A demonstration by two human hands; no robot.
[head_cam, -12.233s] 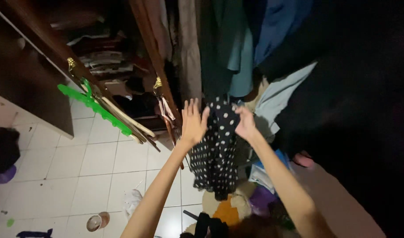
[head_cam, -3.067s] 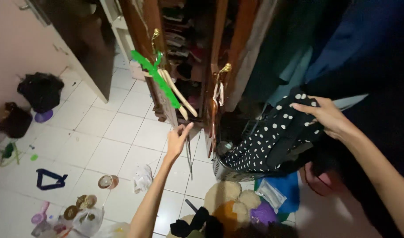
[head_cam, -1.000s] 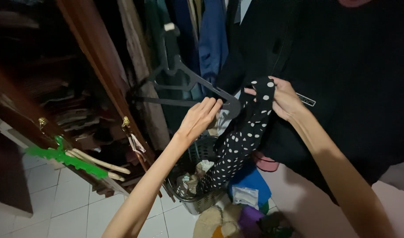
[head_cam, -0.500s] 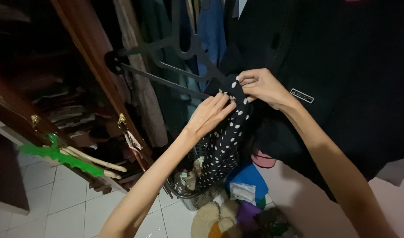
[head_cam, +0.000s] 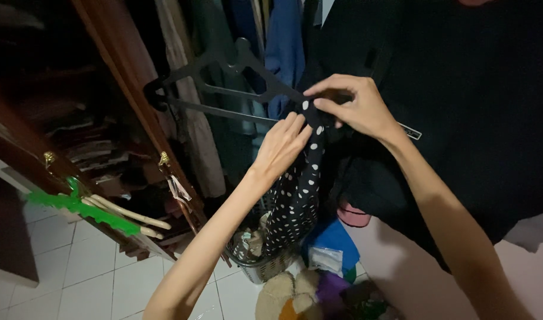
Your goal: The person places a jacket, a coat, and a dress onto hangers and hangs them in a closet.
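Note:
A black garment with white polka dots [head_cam: 295, 201] hangs down in front of an open wardrobe. My right hand [head_cam: 357, 106] pinches its top edge against the right end of a dark plastic hanger [head_cam: 224, 77]. My left hand [head_cam: 280, 148] grips the same cloth just below and left of it, right beside the hanger's lower bar. The hanger stretches up and to the left, with its hook end hidden in the dark hanging clothes.
Blue, green and beige clothes [head_cam: 283, 47] hang in the wardrobe; a big black garment [head_cam: 473, 106] fills the right. A wooden door [head_cam: 123, 106] carries a green hanger [head_cam: 82, 207] and pale ones. A wire basket [head_cam: 259, 261], plush toy [head_cam: 289, 296] and bags sit on white tiles.
Both hands have lifted the dotted cloth a little higher onto the hanger's right end. The hanger has tilted, its left end now lower. Long before, my left hand reached toward the hangers on the door.

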